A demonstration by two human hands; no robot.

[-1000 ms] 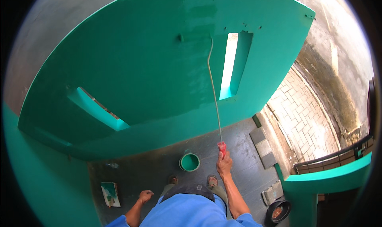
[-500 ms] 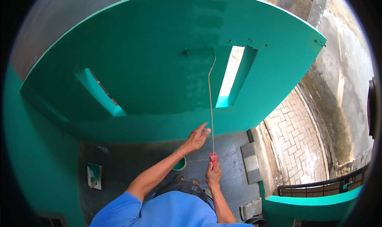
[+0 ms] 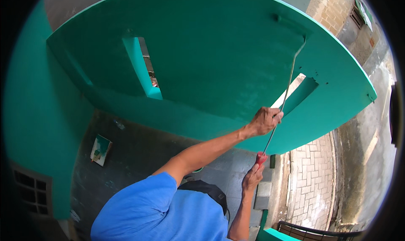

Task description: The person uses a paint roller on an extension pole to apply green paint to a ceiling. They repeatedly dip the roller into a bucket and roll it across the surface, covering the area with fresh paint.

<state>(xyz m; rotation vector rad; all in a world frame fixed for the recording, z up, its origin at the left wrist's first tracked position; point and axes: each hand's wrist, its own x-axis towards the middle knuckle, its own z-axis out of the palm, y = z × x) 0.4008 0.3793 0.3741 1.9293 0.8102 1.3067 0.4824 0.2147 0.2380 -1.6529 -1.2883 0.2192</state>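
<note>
My right hand (image 3: 253, 176) is wrapped round the red handle of a long paint roller (image 3: 294, 60). Farther up, my left hand (image 3: 265, 120) is closed on the roller's thin metal rod, beside the right-hand slot. The roller head, coated in green, lies against the green wall (image 3: 202, 63) close to its upper right edge. Darker green covers most of the wall's upper part, and a lighter green band runs along the bottom. Patchy marks show left of my left hand.
Two narrow slots pierce the wall: a left slot (image 3: 145, 68) and a right slot (image 3: 291, 91). On the dark tiled floor (image 3: 130, 156) lies a white tray (image 3: 101, 149) smeared with green. My arm mostly hides a green bucket (image 3: 198, 170). Brick paving (image 3: 312, 173) runs along the right.
The roller head has moved right and up toward the wall's top edge. My left hand, loose beside the rod before, now grips it. The view has turned, and my right hand still holds the handle.
</note>
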